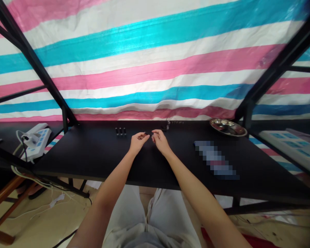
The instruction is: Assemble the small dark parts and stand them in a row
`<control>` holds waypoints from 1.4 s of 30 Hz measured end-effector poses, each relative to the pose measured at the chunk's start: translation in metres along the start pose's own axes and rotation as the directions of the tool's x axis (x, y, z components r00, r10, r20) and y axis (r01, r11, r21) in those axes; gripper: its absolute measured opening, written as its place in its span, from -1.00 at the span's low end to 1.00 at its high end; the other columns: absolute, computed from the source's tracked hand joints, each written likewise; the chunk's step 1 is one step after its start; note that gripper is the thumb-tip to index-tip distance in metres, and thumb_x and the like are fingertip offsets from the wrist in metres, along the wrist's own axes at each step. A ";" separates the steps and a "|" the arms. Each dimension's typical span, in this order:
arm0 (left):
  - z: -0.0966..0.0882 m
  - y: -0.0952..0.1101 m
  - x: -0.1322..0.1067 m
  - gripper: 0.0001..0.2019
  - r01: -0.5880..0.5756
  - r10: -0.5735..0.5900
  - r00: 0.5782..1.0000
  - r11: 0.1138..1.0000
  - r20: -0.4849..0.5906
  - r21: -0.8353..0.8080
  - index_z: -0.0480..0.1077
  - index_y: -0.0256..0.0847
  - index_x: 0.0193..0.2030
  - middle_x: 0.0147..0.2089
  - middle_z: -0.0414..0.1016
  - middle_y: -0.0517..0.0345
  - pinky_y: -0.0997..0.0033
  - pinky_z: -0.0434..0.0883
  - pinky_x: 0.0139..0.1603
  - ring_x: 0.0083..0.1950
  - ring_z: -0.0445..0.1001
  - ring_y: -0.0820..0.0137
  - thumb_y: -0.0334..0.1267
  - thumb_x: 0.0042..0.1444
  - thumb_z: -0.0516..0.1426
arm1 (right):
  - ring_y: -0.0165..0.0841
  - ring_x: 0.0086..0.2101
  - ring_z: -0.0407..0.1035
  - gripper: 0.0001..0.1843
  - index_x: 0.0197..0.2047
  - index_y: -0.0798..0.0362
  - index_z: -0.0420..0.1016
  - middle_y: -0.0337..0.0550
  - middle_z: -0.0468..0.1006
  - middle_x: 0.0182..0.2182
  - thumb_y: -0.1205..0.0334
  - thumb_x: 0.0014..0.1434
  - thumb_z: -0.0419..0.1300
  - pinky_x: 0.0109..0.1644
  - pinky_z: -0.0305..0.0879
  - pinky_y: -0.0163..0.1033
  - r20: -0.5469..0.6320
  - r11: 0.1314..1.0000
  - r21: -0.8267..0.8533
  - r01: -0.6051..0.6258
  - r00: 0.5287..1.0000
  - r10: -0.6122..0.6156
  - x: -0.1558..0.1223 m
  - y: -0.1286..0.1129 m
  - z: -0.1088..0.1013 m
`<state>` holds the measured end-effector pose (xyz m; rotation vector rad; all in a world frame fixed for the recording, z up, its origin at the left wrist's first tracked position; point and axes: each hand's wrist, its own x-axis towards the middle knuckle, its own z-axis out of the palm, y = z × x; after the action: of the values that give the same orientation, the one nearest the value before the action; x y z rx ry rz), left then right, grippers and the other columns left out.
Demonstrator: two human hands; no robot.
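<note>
Small dark part (146, 134): pinched between our left hand (137, 141) and right hand (160, 140); metal dish (227, 127), at 2 o'clock, contents unclear.

Nothing readable here: the flat item (215, 159) at four o'clock on the black table (93, 155) is blurred out, and the power strip (37, 137) at nine o'clock shows no legible marking.

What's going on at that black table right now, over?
Left hand pinching small dark part; right hand alongside. Three black pieces stand behind. Metal dish far right.
</note>
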<state>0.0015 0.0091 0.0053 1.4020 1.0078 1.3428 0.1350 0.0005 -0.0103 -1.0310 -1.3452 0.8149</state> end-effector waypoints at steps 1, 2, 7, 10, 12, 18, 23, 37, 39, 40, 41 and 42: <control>0.000 0.001 -0.001 -0.72 0.000 0.000 1.000 1.000 0.014 0.016 0.45 -0.30 -0.41 -0.47 0.45 0.13 0.46 0.33 -0.37 -0.47 0.36 0.50 -0.12 -0.22 0.26 | -0.46 -0.60 0.13 -0.74 -0.21 0.00 0.19 -0.40 0.21 -0.65 0.00 0.12 -0.05 -0.46 0.11 -0.30 0.006 0.999 0.042 -0.020 1.000 0.020 0.000 0.000 0.002; 0.001 0.003 -0.002 -0.73 0.001 -0.001 1.000 0.999 0.027 0.032 0.45 -0.30 -0.44 -0.49 0.45 0.14 0.47 0.32 -0.38 -0.48 0.35 0.51 -0.12 -0.22 0.26 | -0.46 -0.61 0.13 -0.73 -0.22 -0.01 0.19 -0.41 0.21 -0.65 -0.01 0.11 -0.03 -0.48 0.11 -0.30 0.011 0.996 0.078 -0.041 0.999 0.041 0.000 0.001 0.004; 0.002 0.007 -0.003 -0.75 0.002 -0.006 0.999 0.997 0.052 0.071 0.45 -0.29 -0.47 -0.50 0.44 0.16 0.49 0.28 -0.41 -0.50 0.32 0.53 -0.13 -0.21 0.25 | -0.47 -0.62 0.13 -0.69 -0.21 -0.01 0.22 -0.43 0.21 -0.67 -0.02 0.04 0.04 -0.50 0.10 -0.31 0.030 0.977 0.169 -0.130 0.991 0.127 0.000 0.000 0.009; 0.002 0.006 -0.003 -0.75 0.006 -0.010 0.999 0.997 0.044 0.083 0.45 -0.29 -0.47 -0.52 0.43 0.18 0.50 0.26 -0.42 -0.51 0.29 0.53 -0.13 -0.22 0.25 | -0.48 -0.63 0.11 -0.69 -0.21 -0.01 0.22 -0.44 0.20 -0.69 -0.01 0.02 0.06 -0.51 0.07 -0.32 0.029 0.967 0.203 -0.153 0.988 0.151 -0.001 -0.002 0.010; 0.002 0.006 -0.003 -0.75 -0.001 -0.003 0.999 0.996 0.048 0.092 0.44 -0.29 -0.48 -0.52 0.41 0.18 0.50 0.25 -0.43 -0.52 0.28 0.54 -0.12 -0.21 0.25 | -0.48 -0.64 0.10 -0.68 -0.21 -0.01 0.22 -0.45 0.19 -0.70 -0.01 0.01 0.06 -0.52 0.06 -0.33 0.029 0.961 0.220 -0.168 0.986 0.166 -0.001 -0.003 0.011; 0.001 0.000 -0.001 -0.76 -0.037 0.034 0.999 0.986 0.022 0.163 0.41 -0.28 -0.49 -0.55 0.35 0.22 0.51 0.20 -0.49 -0.56 0.20 0.56 -0.11 -0.19 0.22 | -0.51 -0.66 0.09 -0.67 -0.22 0.00 0.21 -0.46 0.21 -0.70 -0.02 0.00 0.06 -0.55 0.04 -0.34 0.046 0.953 0.222 -0.207 0.978 0.201 -0.001 -0.004 0.012; -0.014 -0.006 0.010 -0.85 -0.088 0.170 0.974 0.891 -0.148 0.446 0.42 -0.24 -0.46 -0.52 0.34 0.20 0.48 0.22 -0.39 -0.51 0.23 0.50 -0.20 -0.13 0.18 | -0.54 -0.70 0.05 -0.65 -0.25 0.00 0.21 -0.48 0.22 -0.71 -0.01 -0.05 0.12 -0.60 -0.02 -0.36 0.037 0.943 0.235 -0.237 0.971 0.235 0.000 -0.001 0.012; -0.054 -0.005 0.032 -0.72 0.361 -0.028 0.924 0.386 -0.381 0.849 0.49 -0.11 -0.17 -0.20 0.52 0.02 0.38 0.32 -0.19 -0.15 0.46 0.24 -0.12 0.03 0.06 | -0.57 -0.67 0.04 -0.61 -0.39 0.07 0.33 -0.40 0.21 -0.68 -0.09 -0.14 0.20 -0.60 -0.07 -0.37 0.085 0.933 0.180 -0.313 0.950 0.302 -0.004 -0.012 0.009; -0.054 -0.005 0.032 -0.71 0.361 -0.033 0.925 0.380 -0.377 0.852 0.49 -0.11 -0.16 -0.20 0.53 0.01 0.37 0.33 -0.19 -0.15 0.46 0.23 -0.12 0.04 0.06 | -0.57 -0.66 0.03 -0.61 -0.40 0.08 0.34 -0.40 0.21 -0.68 -0.09 -0.14 0.20 -0.59 -0.07 -0.38 0.094 0.932 0.170 -0.320 0.947 0.308 -0.004 -0.012 0.008; -0.055 -0.005 0.033 -0.71 0.363 -0.037 0.925 0.379 -0.378 0.851 0.49 -0.11 -0.16 -0.20 0.53 0.00 0.36 0.33 -0.19 -0.15 0.46 0.23 -0.11 0.04 0.06 | -0.57 -0.66 0.03 -0.61 -0.40 0.08 0.35 -0.40 0.20 -0.68 -0.08 -0.13 0.20 -0.59 -0.08 -0.38 0.098 0.931 0.169 -0.323 0.945 0.310 -0.004 -0.011 0.008; -0.055 -0.005 0.033 -0.70 0.367 -0.041 0.924 0.380 -0.381 0.849 0.49 -0.11 -0.16 -0.20 0.53 0.00 0.36 0.33 -0.19 -0.15 0.47 0.23 -0.11 0.04 0.06 | -0.58 -0.66 0.02 -0.62 -0.40 0.09 0.35 -0.40 0.20 -0.68 -0.08 -0.13 0.20 -0.59 -0.09 -0.38 0.103 0.930 0.170 -0.326 0.944 0.312 -0.004 -0.011 0.008; -0.055 -0.005 0.033 -0.70 0.373 -0.047 0.921 0.382 -0.386 0.846 0.49 -0.11 -0.15 -0.20 0.53 0.00 0.36 0.33 -0.19 -0.15 0.47 0.23 -0.10 0.03 0.06 | -0.58 -0.66 0.02 -0.62 -0.39 0.09 0.36 -0.40 0.19 -0.68 -0.07 -0.12 0.20 -0.59 -0.09 -0.38 0.108 0.929 0.172 -0.329 0.943 0.314 -0.004 -0.010 0.008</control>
<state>-0.0509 0.0464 0.0073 1.7361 2.3148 0.7534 0.1256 -0.0058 -0.0029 -1.0930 -1.1518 1.2162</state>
